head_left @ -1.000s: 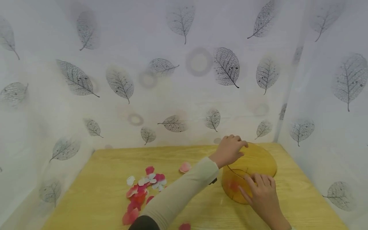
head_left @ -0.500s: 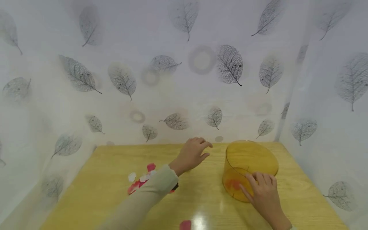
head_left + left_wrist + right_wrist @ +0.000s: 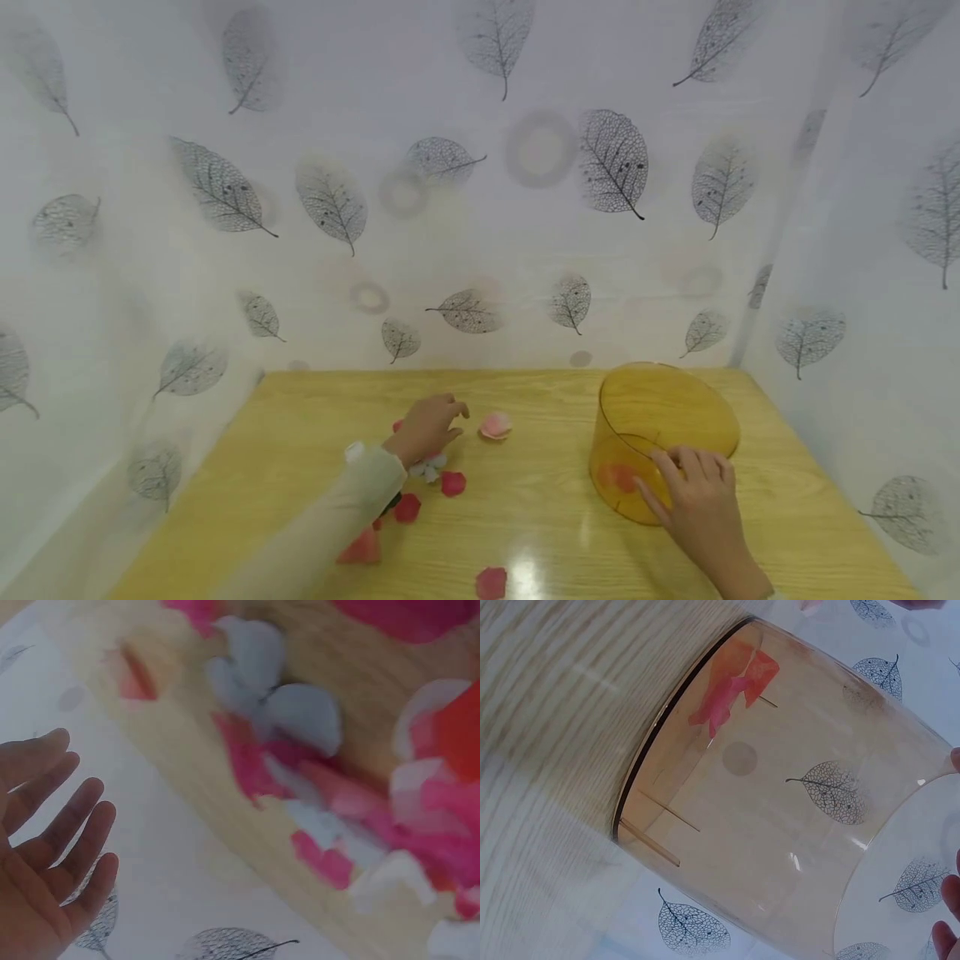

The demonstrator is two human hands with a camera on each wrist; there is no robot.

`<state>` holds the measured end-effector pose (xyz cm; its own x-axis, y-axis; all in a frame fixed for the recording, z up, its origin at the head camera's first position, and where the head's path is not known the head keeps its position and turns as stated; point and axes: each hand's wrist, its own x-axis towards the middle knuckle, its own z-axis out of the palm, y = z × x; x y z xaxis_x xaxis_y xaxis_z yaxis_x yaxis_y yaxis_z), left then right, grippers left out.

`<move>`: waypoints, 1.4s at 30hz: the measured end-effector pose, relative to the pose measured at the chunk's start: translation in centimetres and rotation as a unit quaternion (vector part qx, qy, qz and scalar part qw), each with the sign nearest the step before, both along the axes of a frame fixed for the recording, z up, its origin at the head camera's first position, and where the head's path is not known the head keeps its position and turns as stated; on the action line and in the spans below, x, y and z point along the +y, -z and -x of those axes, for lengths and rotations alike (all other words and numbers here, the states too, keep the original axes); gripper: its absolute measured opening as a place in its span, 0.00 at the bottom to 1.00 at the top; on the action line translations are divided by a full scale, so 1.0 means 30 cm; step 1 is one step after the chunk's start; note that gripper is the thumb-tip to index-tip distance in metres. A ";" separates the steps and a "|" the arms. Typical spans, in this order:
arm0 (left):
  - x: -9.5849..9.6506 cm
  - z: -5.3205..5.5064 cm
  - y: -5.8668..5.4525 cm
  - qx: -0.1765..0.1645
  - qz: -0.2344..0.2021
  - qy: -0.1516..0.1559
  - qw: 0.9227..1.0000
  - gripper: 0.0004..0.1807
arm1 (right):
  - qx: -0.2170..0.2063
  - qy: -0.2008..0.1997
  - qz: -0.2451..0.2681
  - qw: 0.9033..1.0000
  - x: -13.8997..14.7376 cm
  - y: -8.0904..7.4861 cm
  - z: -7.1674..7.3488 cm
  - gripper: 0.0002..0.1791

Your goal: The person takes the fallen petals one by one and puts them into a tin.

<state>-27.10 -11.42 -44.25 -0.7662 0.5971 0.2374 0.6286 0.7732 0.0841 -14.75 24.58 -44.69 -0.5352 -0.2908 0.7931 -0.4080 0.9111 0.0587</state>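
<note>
My left hand (image 3: 426,428) hovers by the scattered petals (image 3: 453,483), fingers loosely apart and holding nothing; my right hand (image 3: 702,510) pinches the amber container (image 3: 609,442) at its rim. It stands on the table (image 3: 555,500) to my right, with red and pink petals (image 3: 727,699) inside. Petals this thin, I judge, want a light fingertip pinch, the container only gentle steadying.

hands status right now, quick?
Left hand: open, holding nothing.
Right hand: holding the jar at its rim.
</note>
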 end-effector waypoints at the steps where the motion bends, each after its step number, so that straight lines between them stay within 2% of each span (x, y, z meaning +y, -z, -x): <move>1: -0.001 0.003 0.014 -0.002 0.003 0.004 1.000 0.11 | -0.001 0.000 0.000 1.000 0.001 0.000 0.000 0.33; 6: 0.033 0.029 0.069 -0.006 0.019 0.019 1.000 0.10 | 0.005 -0.001 0.002 1.000 0.004 0.002 0.003 0.32; 7: 0.045 0.036 0.078 -0.016 0.023 0.014 1.000 0.10 | 0.007 -0.002 0.002 1.000 0.004 0.002 0.003 0.33; 9: 0.069 0.052 0.092 -0.011 0.031 0.014 0.999 0.09 | 0.008 -0.004 0.003 1.000 0.004 0.002 0.003 0.32; 14: 0.131 0.096 0.100 -0.002 0.039 0.010 0.999 0.08 | 0.007 -0.006 0.003 1.000 0.004 0.000 0.003 0.32; 19: 0.184 0.126 0.096 -0.020 0.060 -0.007 0.998 0.17 | -0.002 -0.003 0.006 1.000 0.005 0.000 0.001 0.33; 23: 0.208 0.131 0.112 -0.035 0.073 -0.010 0.997 0.15 | -0.014 -0.004 0.008 1.000 0.003 0.003 -0.002 0.33; 27: 0.220 0.129 0.131 -0.048 0.070 -0.012 0.996 0.10 | -0.006 -0.004 0.007 1.000 0.005 0.006 0.000 0.33; 35: 0.224 0.114 0.129 -0.076 0.057 -0.027 0.995 0.07 | 0.003 -0.006 0.007 1.000 0.008 0.009 0.002 0.32; 42: 0.218 0.133 0.144 -0.050 0.041 -0.031 0.997 0.05 | 0.004 -0.003 0.001 1.000 0.008 0.011 0.004 0.32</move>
